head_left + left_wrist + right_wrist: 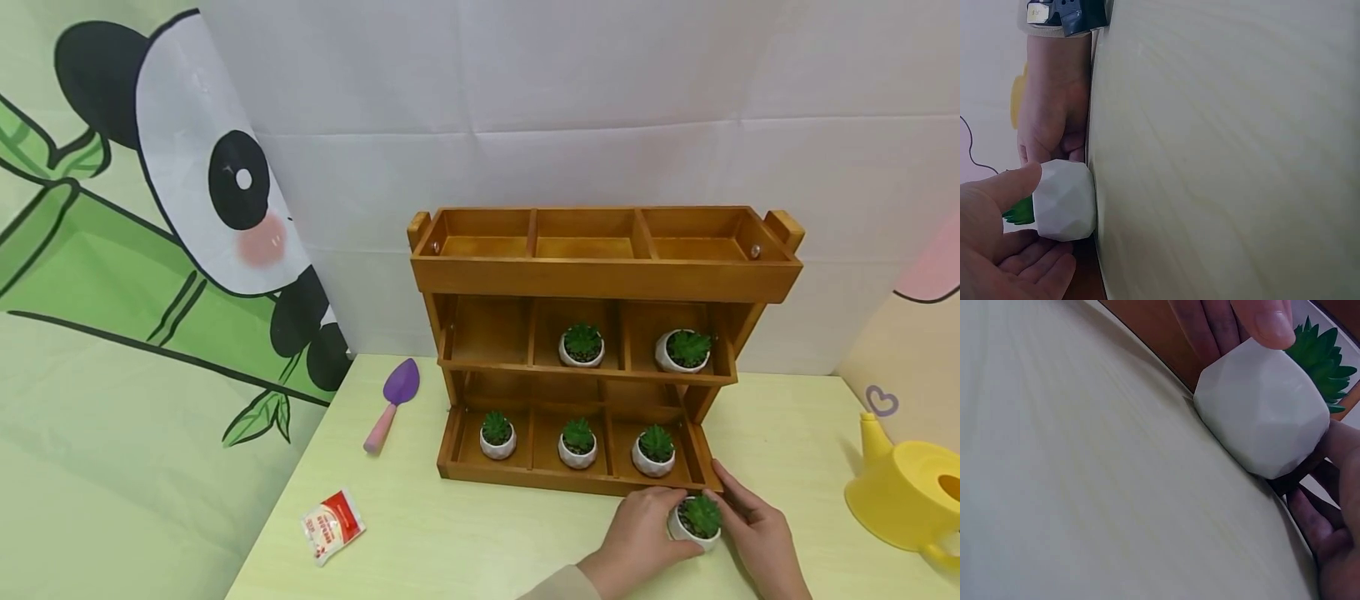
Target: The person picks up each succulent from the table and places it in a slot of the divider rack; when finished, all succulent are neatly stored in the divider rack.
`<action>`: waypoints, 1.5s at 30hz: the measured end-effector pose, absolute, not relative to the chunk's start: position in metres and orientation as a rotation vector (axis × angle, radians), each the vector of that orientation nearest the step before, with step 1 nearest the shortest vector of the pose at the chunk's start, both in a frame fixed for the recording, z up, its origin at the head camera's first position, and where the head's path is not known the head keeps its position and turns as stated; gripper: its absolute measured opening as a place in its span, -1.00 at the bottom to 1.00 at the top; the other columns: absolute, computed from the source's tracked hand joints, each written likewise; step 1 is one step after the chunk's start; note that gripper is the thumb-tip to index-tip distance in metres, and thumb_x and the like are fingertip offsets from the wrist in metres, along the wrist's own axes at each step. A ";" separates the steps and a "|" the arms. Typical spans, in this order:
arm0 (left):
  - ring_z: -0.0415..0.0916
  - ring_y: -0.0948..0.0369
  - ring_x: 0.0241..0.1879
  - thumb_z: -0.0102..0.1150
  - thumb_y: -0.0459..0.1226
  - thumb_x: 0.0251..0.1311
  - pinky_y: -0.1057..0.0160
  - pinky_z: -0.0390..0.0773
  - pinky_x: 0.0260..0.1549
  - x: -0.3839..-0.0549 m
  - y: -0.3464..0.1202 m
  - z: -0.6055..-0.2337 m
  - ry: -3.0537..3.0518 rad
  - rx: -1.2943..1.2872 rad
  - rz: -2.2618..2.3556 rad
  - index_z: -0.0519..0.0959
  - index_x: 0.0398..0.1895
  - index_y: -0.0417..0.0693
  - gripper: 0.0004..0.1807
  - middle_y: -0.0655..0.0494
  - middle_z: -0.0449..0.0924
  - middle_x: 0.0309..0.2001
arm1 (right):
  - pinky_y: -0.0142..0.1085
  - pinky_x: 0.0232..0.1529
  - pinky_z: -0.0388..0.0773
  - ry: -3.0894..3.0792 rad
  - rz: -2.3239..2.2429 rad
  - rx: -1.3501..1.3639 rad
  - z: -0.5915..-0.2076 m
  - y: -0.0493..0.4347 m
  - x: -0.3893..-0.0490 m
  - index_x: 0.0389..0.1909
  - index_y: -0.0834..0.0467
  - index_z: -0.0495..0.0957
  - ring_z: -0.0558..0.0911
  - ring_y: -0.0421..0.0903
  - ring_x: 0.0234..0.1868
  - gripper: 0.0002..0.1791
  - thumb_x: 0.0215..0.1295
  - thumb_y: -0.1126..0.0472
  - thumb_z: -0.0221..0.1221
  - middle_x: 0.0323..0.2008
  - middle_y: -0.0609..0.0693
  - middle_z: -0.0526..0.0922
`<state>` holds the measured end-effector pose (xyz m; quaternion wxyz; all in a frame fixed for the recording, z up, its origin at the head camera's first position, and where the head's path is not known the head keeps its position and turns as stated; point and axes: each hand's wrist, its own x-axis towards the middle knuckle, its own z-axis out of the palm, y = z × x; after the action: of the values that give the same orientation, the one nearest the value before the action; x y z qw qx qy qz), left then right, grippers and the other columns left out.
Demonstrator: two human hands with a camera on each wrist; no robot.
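My left hand [640,529] holds a small potted succulent [697,518], its thumb and fingers on either side of the white faceted pot [1065,200]. The pot stands on the table in front of the shelf's right corner. On its other side is my right hand [761,533], thumb at the pot [1260,409] and extended forefinger at the corner of the wooden shelf [577,279]. Three potted succulents stand in the bottom tier, including one [654,450] nearest the hands. The middle tier holds two more, in its centre [582,344] and right [683,350] compartments.
A yellow watering can [903,492] stands at the table's right. Left of the shelf lie a purple trowel [401,382] with a pink handle and a red-and-white packet [333,527]. A white cloth [600,100] hangs behind, with a panda-printed sheet [187,167] at the left.
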<state>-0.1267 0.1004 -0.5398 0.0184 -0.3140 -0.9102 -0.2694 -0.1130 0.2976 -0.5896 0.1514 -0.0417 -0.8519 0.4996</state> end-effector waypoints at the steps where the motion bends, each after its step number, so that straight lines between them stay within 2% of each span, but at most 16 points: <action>1: 0.57 0.41 0.06 0.61 0.09 0.05 0.47 0.51 0.00 -0.126 0.101 -0.540 -2.824 -0.972 -0.832 0.67 0.25 0.04 -0.31 0.32 0.67 0.13 | -0.69 -0.09 0.50 -2.443 1.433 -0.117 -0.590 0.298 -0.113 0.41 0.24 0.50 0.43 -0.69 0.07 -0.47 0.48 0.24 0.30 0.33 -0.13 0.50; 16: 0.55 0.46 -0.02 0.61 0.12 0.04 0.49 0.50 -0.07 -0.125 0.112 -0.545 -2.877 -0.953 -0.796 0.67 0.18 0.12 -0.36 0.40 0.67 0.06 | -0.69 -0.07 0.49 -2.404 1.441 -0.104 -0.590 0.296 -0.113 0.39 0.20 0.53 0.47 -0.67 0.05 -0.49 0.46 0.24 0.31 0.29 -0.22 0.53; 25: 0.56 0.46 -0.01 0.60 0.13 0.04 0.47 0.51 -0.03 -0.129 0.112 -0.547 -2.900 -0.940 -0.858 0.68 0.18 0.15 -0.36 0.43 0.67 0.06 | -0.70 -0.05 0.47 -2.443 1.432 -0.120 -0.587 0.294 -0.113 0.42 0.20 0.50 0.44 -0.69 0.07 -0.46 0.48 0.19 0.29 0.31 -0.08 0.54; 30: 0.55 0.51 -0.02 0.64 0.12 -0.02 0.48 0.49 -0.03 -0.130 0.112 -0.551 -2.864 -0.925 -0.945 0.70 0.18 0.18 -0.34 0.48 0.67 0.05 | -0.70 -0.09 0.49 -2.467 1.425 -0.147 -0.586 0.296 -0.113 0.43 0.15 0.51 0.45 -0.68 0.04 -0.46 0.49 0.16 0.29 0.31 0.06 0.52; 37: 0.53 0.55 -0.07 0.68 0.06 -0.06 0.46 0.46 -0.05 -0.132 0.111 -0.552 -2.882 -0.870 -1.137 0.72 0.15 0.21 -0.36 0.55 0.67 0.01 | -0.69 -0.11 0.50 -2.477 1.404 -0.169 -0.587 0.298 -0.112 0.43 0.14 0.51 0.46 -0.68 0.02 -0.47 0.51 0.12 0.27 0.29 -0.02 0.52; 39: 0.52 0.57 -0.08 0.68 0.05 -0.06 0.46 0.45 -0.04 -0.132 0.111 -0.552 -2.881 -0.871 -1.163 0.73 0.15 0.21 -0.37 0.56 0.67 0.00 | -0.69 -0.11 0.50 -2.479 1.404 -0.169 -0.587 0.297 -0.112 0.43 0.14 0.51 0.45 -0.68 0.02 -0.46 0.51 0.12 0.28 0.30 0.09 0.52; 43: 0.52 0.58 -0.07 0.69 0.04 -0.06 0.46 0.43 -0.06 -0.133 0.110 -0.552 -2.877 -0.877 -1.179 0.73 0.17 0.21 -0.36 0.56 0.67 0.01 | -0.69 -0.11 0.50 -2.481 1.404 -0.159 -0.587 0.297 -0.112 0.44 0.15 0.50 0.45 -0.68 0.02 -0.46 0.51 0.11 0.27 0.31 0.16 0.51; 45: 0.52 0.59 -0.06 0.69 0.03 -0.05 0.46 0.42 -0.06 -0.133 0.110 -0.551 -2.875 -0.881 -1.185 0.73 0.18 0.21 -0.36 0.56 0.67 0.02 | -0.68 -0.11 0.51 -2.478 1.410 -0.156 -0.588 0.297 -0.112 0.44 0.15 0.49 0.48 -0.67 0.01 -0.46 0.51 0.12 0.27 0.31 0.14 0.51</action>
<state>-0.1327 0.1099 -0.5514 -0.0452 -0.2724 -0.8886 -0.3663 -0.1121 0.2975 -0.5878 0.1425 -0.0540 -0.8591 0.4887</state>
